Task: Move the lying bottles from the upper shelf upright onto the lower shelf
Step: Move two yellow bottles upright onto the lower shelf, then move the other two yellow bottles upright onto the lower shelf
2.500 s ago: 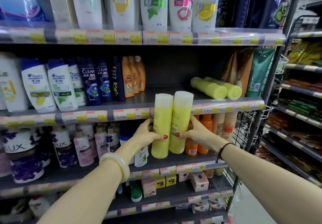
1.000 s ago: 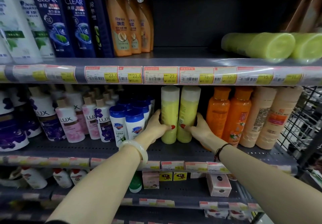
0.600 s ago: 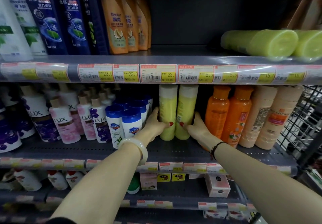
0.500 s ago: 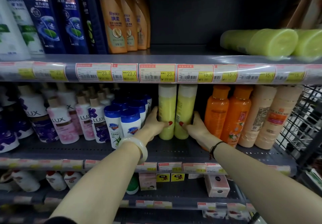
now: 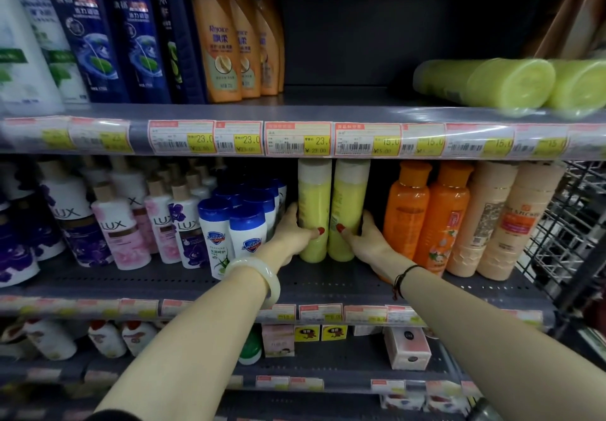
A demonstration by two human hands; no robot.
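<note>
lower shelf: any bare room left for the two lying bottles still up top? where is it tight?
Free: the front strip of the lower shelf, ahead of the two upright yellow bottles, and the gap between them and the orange bottles, partly taken by the right hand. Tight: left hand is squeezed against the blue-capped bottles. Lying bottles remain above.

Yellow bottles point(image 5: 331, 217): smooth semi-matt plastic. Lower shelf point(image 5: 328, 284): matt grey perforated metal. Price strip point(image 5: 295, 138): glossy clear plastic over paper tags.
</note>
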